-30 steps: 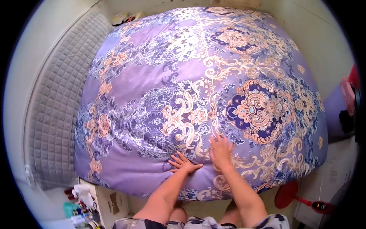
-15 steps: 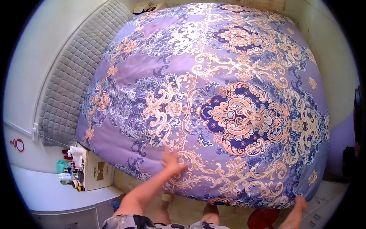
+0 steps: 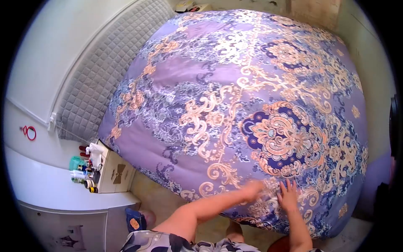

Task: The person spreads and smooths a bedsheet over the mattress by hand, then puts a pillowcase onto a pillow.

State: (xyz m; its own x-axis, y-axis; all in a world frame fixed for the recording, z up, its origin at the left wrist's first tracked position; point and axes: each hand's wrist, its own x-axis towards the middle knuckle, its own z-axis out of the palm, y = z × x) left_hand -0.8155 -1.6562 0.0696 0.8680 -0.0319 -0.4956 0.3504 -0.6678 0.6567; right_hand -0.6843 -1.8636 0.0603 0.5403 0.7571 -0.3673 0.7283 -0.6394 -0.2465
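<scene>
While leaning over a purple bed cover [image 3: 161, 80], reaching in from the near edge

At far left, a pale wall [image 3: 58, 42] with a small red ring-shaped thing [image 3: 30, 133] against it. Below, a white cabinet [image 3: 46, 174]. Just beside, a drawer unit [image 3: 110, 178] with a bow-shaped ornament, and at its left a cluster of bottles and jars [image 3: 79, 174]. Slanting up along the wall, a grey quilted panel [image 3: 96, 69].

Filling the middle of the room, the purple bed cover, printed with blue lacy shapes, cream scrolls and large navy-and-peach medallions. Mostly smooth, with soft creases at the left, rounding down toward a pale floor [image 3: 157, 195].

Near the close edge, stretched rightward, the left hand [image 3: 253, 190], blurred; cannot tell finger spread, nor contact with the purple bed cover. Just to its right, the right hand [image 3: 288, 196], laid on the purple bed cover, fingers apart. Low beside the right forearm, partly cut off, a dark red thing [image 3: 279, 244]. At far right, another pale wall [image 3: 371, 54].
</scene>
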